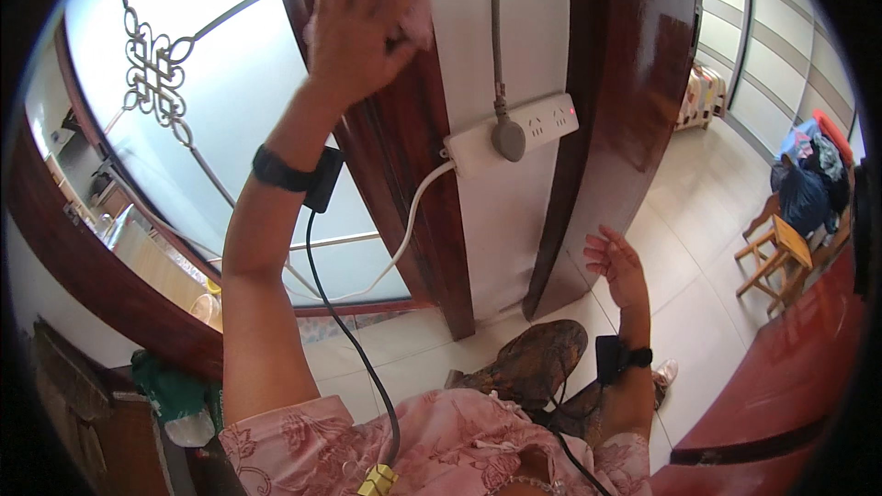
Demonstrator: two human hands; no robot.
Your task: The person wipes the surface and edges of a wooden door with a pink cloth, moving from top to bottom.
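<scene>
High in the view, my left hand [358, 31] presses a pink cloth [415, 7] against the dark red wooden door frame [406, 151]. The fingers are slightly blurred, and part of the cloth is hidden beneath them. Lower on the right, my right hand [613, 265] hangs free with its fingers apart, near the glossy dark wood door panel [634, 83]. Between the two hands, a white power strip [544, 125] is fixed on the narrow white wall. A grey plug [508, 140] sits in it and a red light glows at its end.
Left of the frame is a frosted glass door [227, 83] with a metal knot ornament [155, 69]. A white cable [406, 234] droops from the power strip. At right stand a wooden stool [775, 255], piled clothes and bags [809, 186], and a suitcase [699, 96]. Black cables run from my wrist straps.
</scene>
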